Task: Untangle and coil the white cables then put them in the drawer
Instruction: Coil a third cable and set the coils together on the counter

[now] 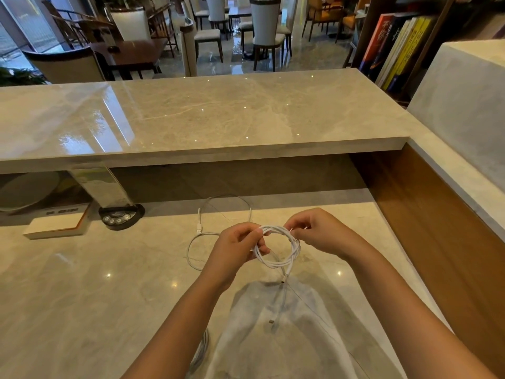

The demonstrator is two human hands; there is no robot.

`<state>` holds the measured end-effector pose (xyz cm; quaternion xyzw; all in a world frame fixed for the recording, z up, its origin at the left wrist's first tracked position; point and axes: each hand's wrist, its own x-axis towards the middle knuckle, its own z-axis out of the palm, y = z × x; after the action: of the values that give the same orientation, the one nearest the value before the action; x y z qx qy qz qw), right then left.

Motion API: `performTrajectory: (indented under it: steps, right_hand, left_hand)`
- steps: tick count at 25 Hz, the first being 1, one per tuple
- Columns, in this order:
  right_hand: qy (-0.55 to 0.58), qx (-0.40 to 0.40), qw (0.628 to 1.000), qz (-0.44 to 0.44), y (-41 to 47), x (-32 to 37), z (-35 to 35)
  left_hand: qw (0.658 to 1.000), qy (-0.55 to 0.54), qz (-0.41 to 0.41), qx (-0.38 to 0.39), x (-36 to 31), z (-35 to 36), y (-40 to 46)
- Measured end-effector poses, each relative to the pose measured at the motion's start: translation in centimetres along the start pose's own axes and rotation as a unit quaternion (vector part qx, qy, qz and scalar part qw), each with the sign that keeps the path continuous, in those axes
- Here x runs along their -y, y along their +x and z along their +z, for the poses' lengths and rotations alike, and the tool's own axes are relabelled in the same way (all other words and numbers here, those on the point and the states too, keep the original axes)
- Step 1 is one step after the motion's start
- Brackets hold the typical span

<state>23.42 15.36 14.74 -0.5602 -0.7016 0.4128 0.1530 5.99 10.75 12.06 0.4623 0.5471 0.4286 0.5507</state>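
The coiled white cable (277, 248) hangs between both hands above the worktop (82, 283). The left hand (236, 248) pinches its left side, the right hand (318, 232) its top. A second white cable (202, 228) lies loose behind.

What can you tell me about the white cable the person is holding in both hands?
The white cable is thin, smooth and looks plastic-coated. It is wound into a small round coil of several loops, held above the marble desk. The left hand pinches the coil's left side and the right hand pinches its upper right. One loose tail hangs down from the coil's bottom, ending in a small connector. Its other end cannot be made out.
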Motion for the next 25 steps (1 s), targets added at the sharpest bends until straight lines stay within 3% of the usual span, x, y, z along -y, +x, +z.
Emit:
performTrajectory:
  steps: [5,10,16,21,25]
  right_hand:
    - [0.048,0.060,0.997,0.029,-0.5,-0.7,-0.3]
    - [0.096,0.092,0.991,0.033,-0.3,-1.6,-0.3]
    - [0.022,0.157,0.987,0.022,-0.5,-2.0,-0.9]
    - [0.118,0.053,0.991,0.042,-0.2,-2.0,0.5]
    - [-0.047,0.015,0.999,-0.016,-0.8,-1.4,1.7]
  left_hand:
    - [0.997,0.003,0.029,-0.072,1.2,0.4,0.0]
    - [0.992,-0.108,-0.066,-0.009,1.3,0.1,0.2]
    - [0.995,-0.071,-0.069,-0.006,1.5,0.4,0.3]
    - [0.985,-0.141,-0.095,-0.022,1.6,1.0,0.2]
    - [0.988,-0.108,-0.091,-0.056,1.7,1.2,0.1]
